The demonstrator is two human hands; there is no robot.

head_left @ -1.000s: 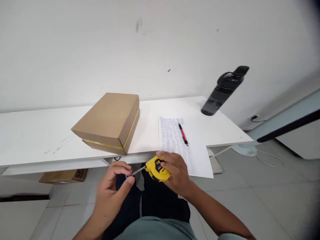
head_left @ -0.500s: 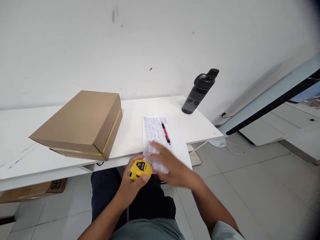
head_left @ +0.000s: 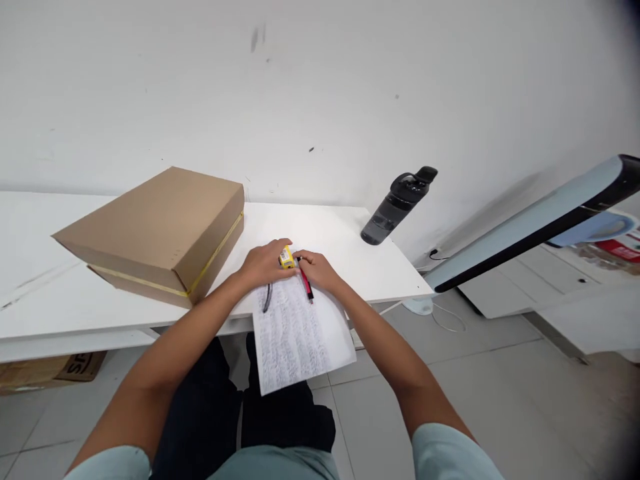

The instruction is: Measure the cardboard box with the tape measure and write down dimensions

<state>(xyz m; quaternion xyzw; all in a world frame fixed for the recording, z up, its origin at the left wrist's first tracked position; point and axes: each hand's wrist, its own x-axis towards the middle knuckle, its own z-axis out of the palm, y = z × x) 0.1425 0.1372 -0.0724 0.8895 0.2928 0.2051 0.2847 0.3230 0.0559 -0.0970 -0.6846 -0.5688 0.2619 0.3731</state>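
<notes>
White painted wall (head_left: 330,87) is marked by dark scuffs. Long white flat-topped desk (head_left: 330,223) is placed along it. Floor (head_left: 480,393) is laid in large pale grey tiles. Low white cabinet (head_left: 530,283) is sited at right.

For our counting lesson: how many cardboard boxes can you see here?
2. One cardboard box is on the white table, toward the left; a second box is beneath the table, cut off by the left edge of view. More could be hidden under there.
</notes>
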